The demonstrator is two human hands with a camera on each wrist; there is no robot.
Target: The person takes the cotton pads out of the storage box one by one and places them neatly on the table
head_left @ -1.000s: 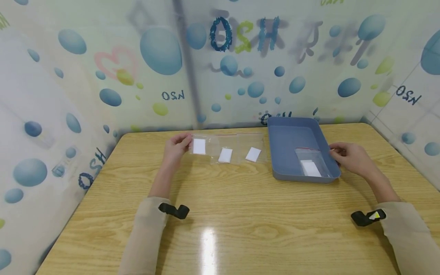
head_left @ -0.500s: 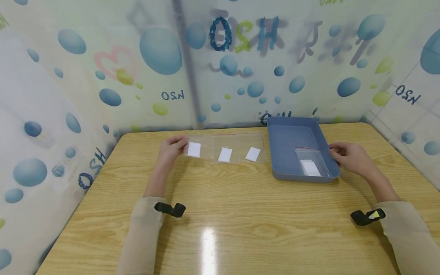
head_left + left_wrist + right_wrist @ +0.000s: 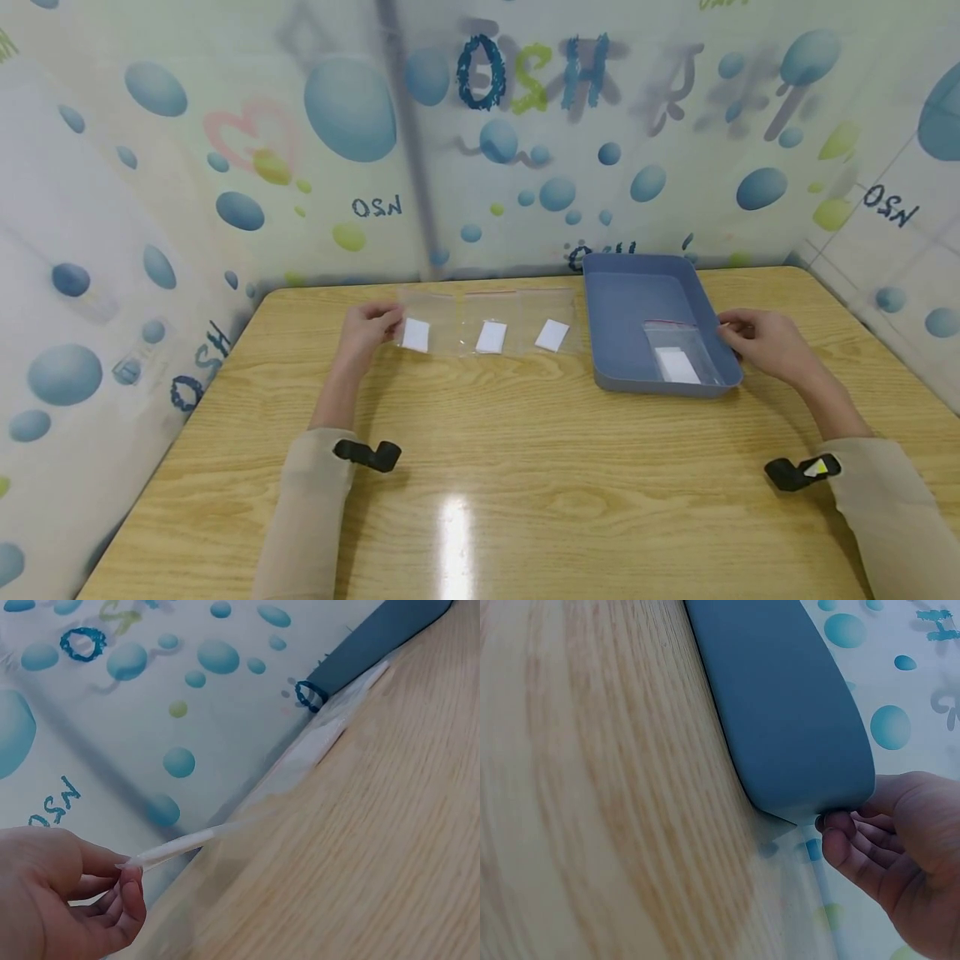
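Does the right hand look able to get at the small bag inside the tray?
Probably yes: the right hand holds the edge of the tray close to the bag, and nothing covers it, though the fingers would likely need to let go first.

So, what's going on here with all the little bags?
A person's left hand pinches the edge of the leftmost bag, a clear one with a white piece inside. It makes a row of three on the wooden table. The right hand holds the right side of the blue tray, where another clear bag lies.
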